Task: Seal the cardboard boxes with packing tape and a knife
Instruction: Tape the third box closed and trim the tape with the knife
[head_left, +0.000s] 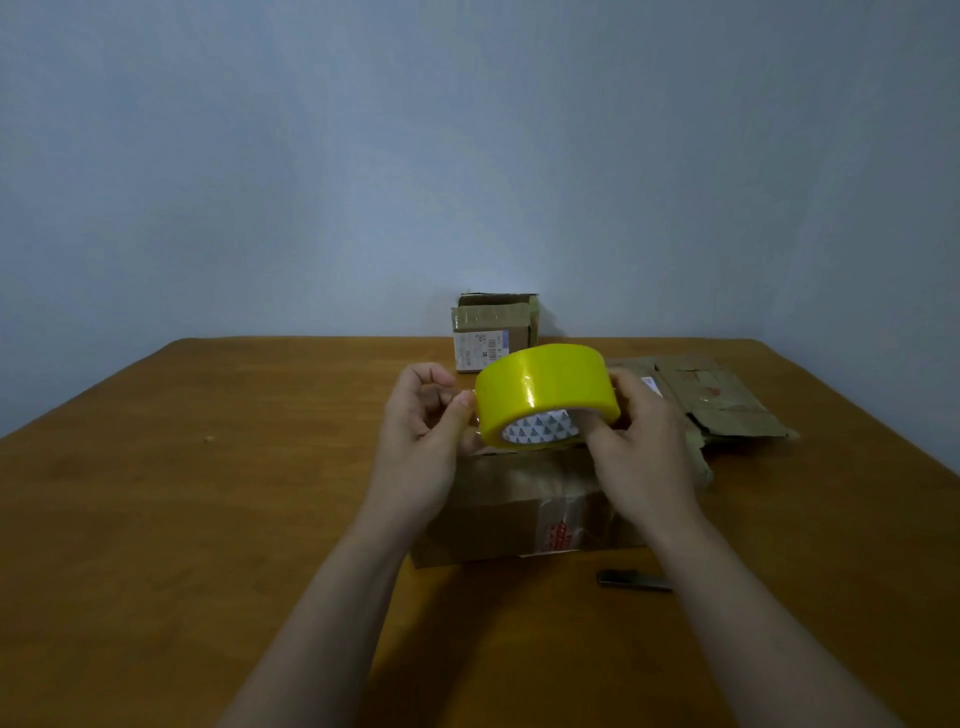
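Head view looks down on a brown wooden table set against a pale blue-grey wall. Left of centre, the left hand is raised over the table with its fingers curled. Its thumb and forefinger pinch together right at the left rim of the tape roll, and the thumb tip touches that rim. Whether a loose end of tape lies between them cannot be told.

Behind the hands, at the table's far edge, a small cardboard box stands upright with a white label on its near face. A larger cardboard box lies on the table below both hands, with clear tape and red print on its near side. The yellow roll is held in the air above this box, tilted, its white patterned core facing the camera.

A dark knife lies on the table just in front of the larger box, partly hidden by the right forearm. The right hand grips the roll from the right, thumb reaching into the core and fingers wrapped over the outside. Flattened cardboard lies further right.
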